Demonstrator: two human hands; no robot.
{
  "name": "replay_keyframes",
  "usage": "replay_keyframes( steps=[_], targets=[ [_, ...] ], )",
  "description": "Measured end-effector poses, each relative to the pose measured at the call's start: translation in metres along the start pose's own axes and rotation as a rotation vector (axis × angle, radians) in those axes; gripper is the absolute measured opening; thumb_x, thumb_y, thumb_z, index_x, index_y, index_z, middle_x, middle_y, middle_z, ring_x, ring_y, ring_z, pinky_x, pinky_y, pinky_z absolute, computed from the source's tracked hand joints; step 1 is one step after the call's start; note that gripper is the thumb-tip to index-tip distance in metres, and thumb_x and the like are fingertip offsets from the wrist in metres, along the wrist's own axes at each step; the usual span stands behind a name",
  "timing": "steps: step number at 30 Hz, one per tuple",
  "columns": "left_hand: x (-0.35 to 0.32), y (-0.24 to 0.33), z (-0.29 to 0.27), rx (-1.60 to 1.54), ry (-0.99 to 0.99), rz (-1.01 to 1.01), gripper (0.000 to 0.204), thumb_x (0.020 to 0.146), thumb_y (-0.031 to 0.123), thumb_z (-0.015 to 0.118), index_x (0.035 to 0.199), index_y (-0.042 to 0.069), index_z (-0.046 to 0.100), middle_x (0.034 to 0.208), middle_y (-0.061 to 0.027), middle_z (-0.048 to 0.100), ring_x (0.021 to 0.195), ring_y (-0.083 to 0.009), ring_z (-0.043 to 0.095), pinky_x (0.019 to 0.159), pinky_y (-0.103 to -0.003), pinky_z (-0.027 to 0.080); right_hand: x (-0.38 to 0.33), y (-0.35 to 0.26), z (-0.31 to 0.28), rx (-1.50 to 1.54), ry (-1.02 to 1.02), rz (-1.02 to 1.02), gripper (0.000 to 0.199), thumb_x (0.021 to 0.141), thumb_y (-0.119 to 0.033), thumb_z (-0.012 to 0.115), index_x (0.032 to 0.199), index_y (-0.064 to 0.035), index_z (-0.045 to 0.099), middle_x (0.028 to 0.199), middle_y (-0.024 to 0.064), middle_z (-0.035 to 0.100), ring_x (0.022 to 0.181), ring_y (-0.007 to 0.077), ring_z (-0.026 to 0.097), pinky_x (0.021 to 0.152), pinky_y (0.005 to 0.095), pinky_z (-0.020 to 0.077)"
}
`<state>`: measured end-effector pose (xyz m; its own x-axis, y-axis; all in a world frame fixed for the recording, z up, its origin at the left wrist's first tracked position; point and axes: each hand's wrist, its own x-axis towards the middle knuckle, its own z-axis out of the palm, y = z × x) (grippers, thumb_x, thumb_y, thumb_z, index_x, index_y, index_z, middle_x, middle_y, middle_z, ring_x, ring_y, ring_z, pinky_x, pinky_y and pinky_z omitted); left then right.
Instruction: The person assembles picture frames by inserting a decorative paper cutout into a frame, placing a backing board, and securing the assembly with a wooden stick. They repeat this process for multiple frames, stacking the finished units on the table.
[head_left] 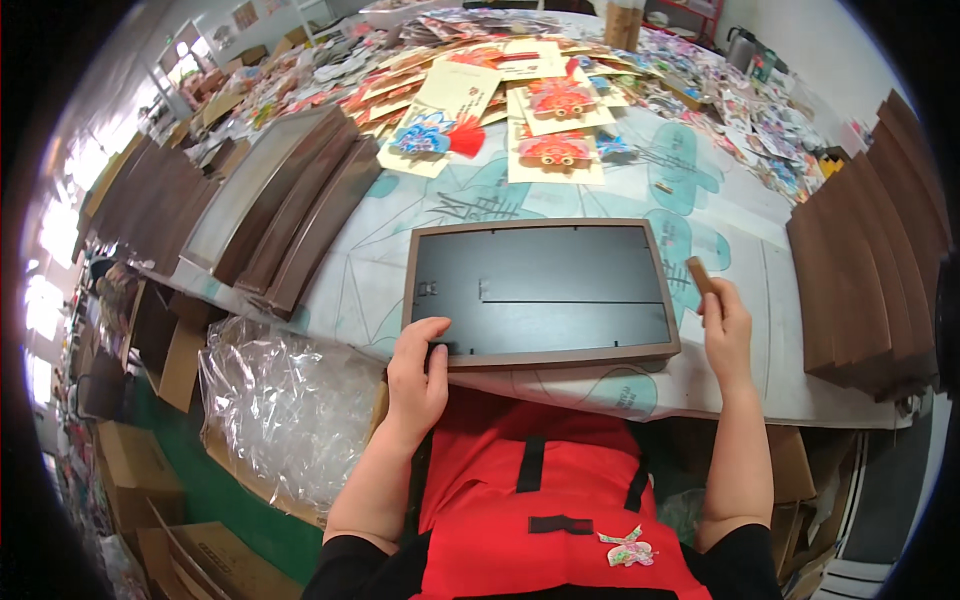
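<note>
A worker's left hand (415,378) curls over the near left corner of a frame (545,280), fingers and thumb grasping its rim, while the right hand (728,325) pinches a short brown strip (698,274), apart from the frame and just beyond its right side. The frame lies flat between the two hands, dark back up, near the front edge of the table (755,215). That edge looks like the first hazard: a hard push or pull by the left hand could skid the frame across the smooth white sheet and tip its near side over, onto the worker's red apron (530,490) or down to the floor. With only one corner held, pressure at the far end could swing the whole piece round. The strip, caught by thumb and fingertips alone, could slip, and a knock from it might scratch the dark back; whether it touches the sheet cannot be told. Small tabs along the rim could snag a fingertip, though how they are bent is too small to see. Beyond the left hand, frames stand in a row (285,200) that a sliding corner or stray elbow might topple; to the right of the right hand, a leaning brown stack (850,290) poses a similar risk. Fish cards (555,150) lie past both hands, where a frame shoved forward could crease them.
</note>
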<state>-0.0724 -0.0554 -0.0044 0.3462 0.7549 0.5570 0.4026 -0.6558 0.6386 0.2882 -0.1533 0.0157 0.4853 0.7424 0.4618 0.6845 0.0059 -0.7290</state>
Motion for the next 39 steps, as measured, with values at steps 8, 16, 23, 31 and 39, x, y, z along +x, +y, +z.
replay_keyframes(
  steps=[8,16,23,31,39],
  targets=[
    [0.003,0.001,-0.008,0.109,-0.263,-0.055,0.047,0.072,0.006,0.071,0.117,0.002,0.056,0.115,-0.0119,0.054,0.098,-0.0273,0.054,0.087,-0.035,0.044,-0.001,-0.092,0.107,-0.254,-0.576,-0.460,0.019,0.086,-0.029,0.057,0.077,-0.0123,0.063,0.062,0.0113,0.061,0.059,0.0327,0.061,0.050,0.0433,0.0450],
    [0.006,0.002,-0.007,0.086,-0.277,-0.099,0.046,0.070,0.010,0.073,0.114,0.005,0.058,0.108,-0.0113,0.055,0.100,-0.0299,0.052,0.085,-0.037,0.041,0.013,-0.110,0.149,-0.341,-0.750,-0.651,0.023,0.082,-0.034,0.061,0.070,-0.0159,0.066,0.054,0.0077,0.059,0.051,0.0305,0.059,0.048,0.0421,0.0446],
    [0.003,-0.003,-0.004,0.101,-0.278,-0.059,0.043,0.071,0.012,0.072,0.112,0.006,0.059,0.104,-0.0097,0.055,0.097,-0.0278,0.052,0.082,-0.036,0.038,0.034,-0.120,0.158,-0.386,-0.890,-0.850,0.022,0.081,-0.030,0.061,0.066,-0.0157,0.064,0.051,0.0078,0.057,0.048,0.0295,0.057,0.046,0.0404,0.0430],
    [0.004,-0.001,-0.003,0.128,-0.278,-0.057,0.042,0.071,0.012,0.071,0.110,0.004,0.058,0.105,-0.0094,0.054,0.098,-0.0273,0.051,0.081,-0.036,0.037,0.049,-0.120,0.174,-0.299,-1.061,-0.880,0.019,0.078,-0.026,0.061,0.064,-0.0137,0.062,0.051,0.0080,0.055,0.051,0.0310,0.056,0.049,0.0415,0.0422],
    [0.004,-0.001,-0.002,0.145,-0.269,-0.029,0.041,0.071,0.011,0.071,0.109,0.005,0.057,0.103,-0.0091,0.054,0.097,-0.0272,0.052,0.080,-0.036,0.037,0.039,-0.106,0.168,-0.198,-0.915,-0.944,0.022,0.078,-0.027,0.062,0.063,-0.0116,0.058,0.052,0.0081,0.055,0.051,0.0311,0.055,0.047,0.0419,0.0409]
  ],
)
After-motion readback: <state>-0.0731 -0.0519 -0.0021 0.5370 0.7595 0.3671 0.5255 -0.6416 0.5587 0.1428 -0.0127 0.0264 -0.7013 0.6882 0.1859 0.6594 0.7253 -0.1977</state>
